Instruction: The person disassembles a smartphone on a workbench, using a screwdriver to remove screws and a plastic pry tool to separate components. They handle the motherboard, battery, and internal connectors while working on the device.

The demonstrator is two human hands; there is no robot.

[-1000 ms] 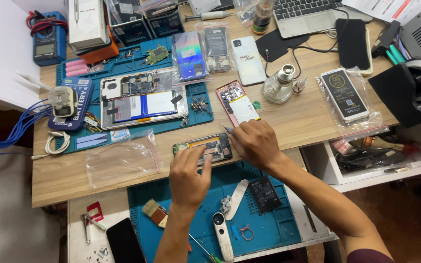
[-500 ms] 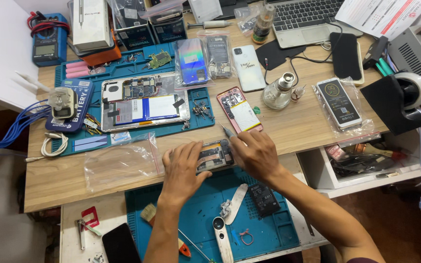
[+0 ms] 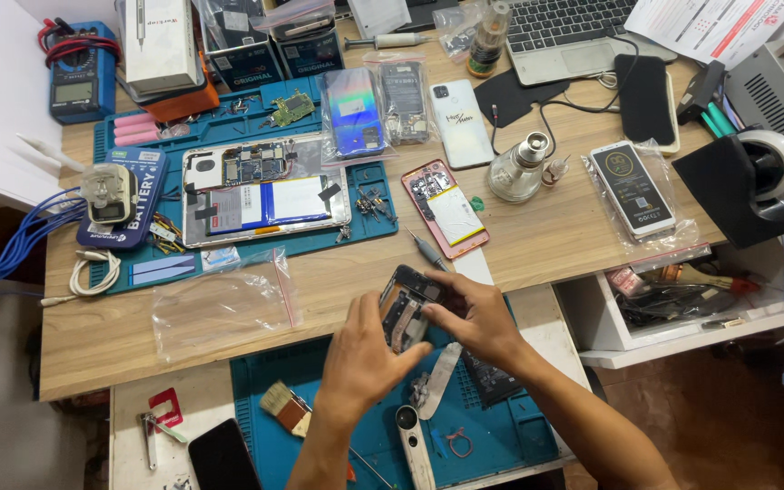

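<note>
- The wooden surface fills most of the frame, crowded with repair gear; a blue mat lies on a lower shelf at bottom centre.
- An opened tablet, its boards and battery showing, lies on another mat at upper left, well apart from the hands.
- An opened pink phone lies just above the hands, at centre.
- The opened phone being worked on is lifted off the surface at lower centre, tilted, above the blue mat.
- The left hand is closed around the phone's lower end, thumb on its face.
- The right hand pinches its upper right edge.
- To do this well, I judge both grips should stay on the frame edges, off the bare parts, with the phone kept low over the mat.
</note>
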